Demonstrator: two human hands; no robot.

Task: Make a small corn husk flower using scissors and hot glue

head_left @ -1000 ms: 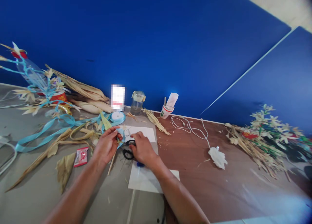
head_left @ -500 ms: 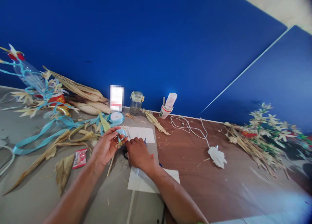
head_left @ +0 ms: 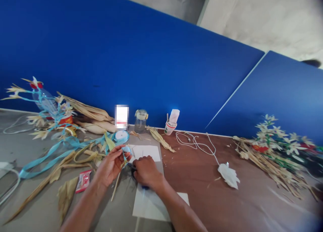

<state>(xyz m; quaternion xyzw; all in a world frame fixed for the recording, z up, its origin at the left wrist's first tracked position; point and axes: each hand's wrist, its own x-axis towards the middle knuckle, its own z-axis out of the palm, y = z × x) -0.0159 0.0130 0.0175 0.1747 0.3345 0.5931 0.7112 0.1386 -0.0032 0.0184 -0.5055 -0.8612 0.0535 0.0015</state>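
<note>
My left hand (head_left: 111,166) pinches a short piece of light blue ribbon (head_left: 127,150) between thumb and fingers. Just below it, a thin straw-coloured stalk (head_left: 115,187) slants down toward the table. To the right, my right hand (head_left: 147,171) is closed, knuckles up, a little apart from the ribbon. Something dark shows at its fingers, but its kind is hidden. A roll of light blue ribbon (head_left: 121,136) lies behind my left hand, its loose length (head_left: 42,162) trailing left among dried husks. White paper sheets (head_left: 148,205) lie under and behind my right hand.
Dried husks (head_left: 88,110), a plastic bottle (head_left: 45,100) with ribbon-wrapped flowers and a red packet (head_left: 83,180) are at left. At the back stand a jar (head_left: 140,121) and a paper cup (head_left: 170,127). Rightward lie a white cable (head_left: 196,142), crumpled tissue (head_left: 228,175) and white flowers (head_left: 275,132).
The view has tilted up, so everything sits lower. My right hand has drawn slightly away from the ribbon in my left hand, which still holds it.
</note>
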